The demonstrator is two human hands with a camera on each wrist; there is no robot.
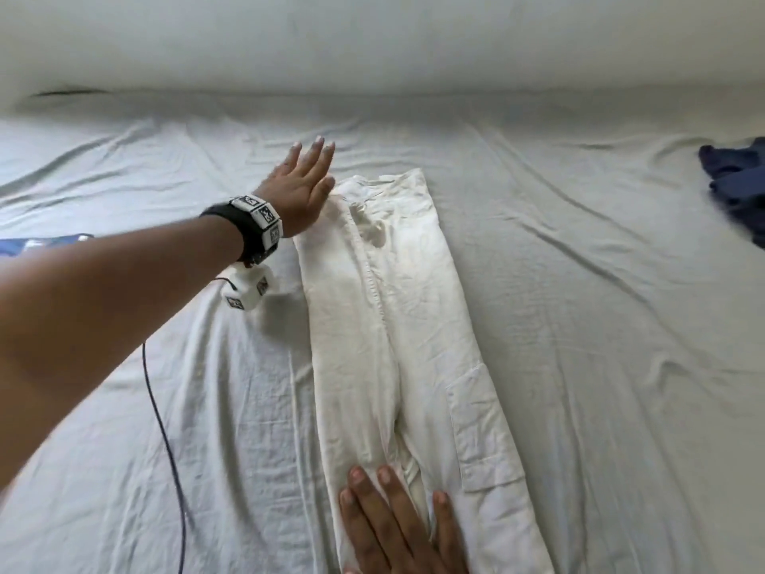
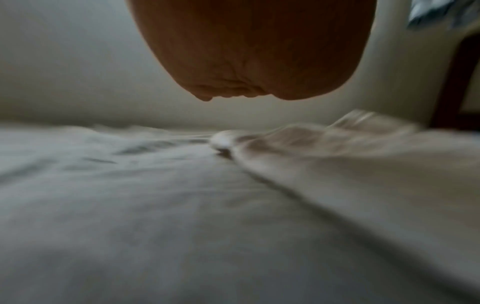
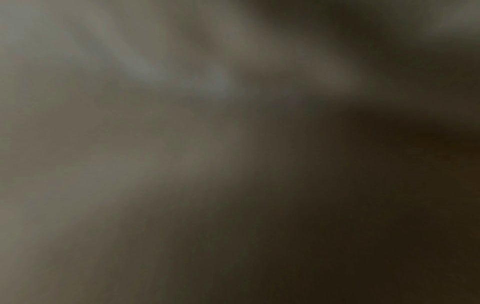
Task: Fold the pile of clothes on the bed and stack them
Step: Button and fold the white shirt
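Observation:
A pair of white trousers (image 1: 397, 325), folded lengthwise into a long strip, lies on the grey bed sheet (image 1: 579, 325) running from near me toward the wall. My left hand (image 1: 304, 180) is stretched out flat with straight fingers at the far left corner of the strip, its edge touching the cloth. My right hand (image 1: 397, 519) lies flat with spread fingers on the near end of the trousers. In the left wrist view the palm (image 2: 246, 51) hangs above the sheet, with the trousers (image 2: 363, 164) blurred at the right. The right wrist view is dark and blurred.
A dark blue garment (image 1: 741, 184) lies crumpled at the far right edge of the bed. A blue patterned item (image 1: 41, 244) shows at the left edge behind my forearm. A thin dark cable (image 1: 165, 428) trails from my left wrist across the sheet. The wall (image 1: 372, 35) borders the bed's far side.

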